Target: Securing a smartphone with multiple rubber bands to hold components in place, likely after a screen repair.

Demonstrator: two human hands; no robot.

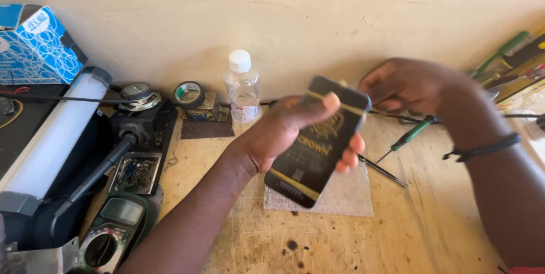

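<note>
My left hand (284, 132) grips a dark phone (318, 140) above the tabletop (420, 228). My right hand (406, 84) touches its top edge, fingers curled; its grip is unclear.

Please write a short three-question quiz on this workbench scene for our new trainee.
1. True or false: the left hand holds the dark rectangular phone with yellow bands above the pale bubble-wrap sheet.
2. What stands against the wall behind the phone? A) clear plastic bottle with white cap B) a red mug C) a glass jar
3. Fill in: the green-handled screwdriver lies on the wooden bench under the ____ hand.

Key: 1 true; 2 A; 3 right.
</note>
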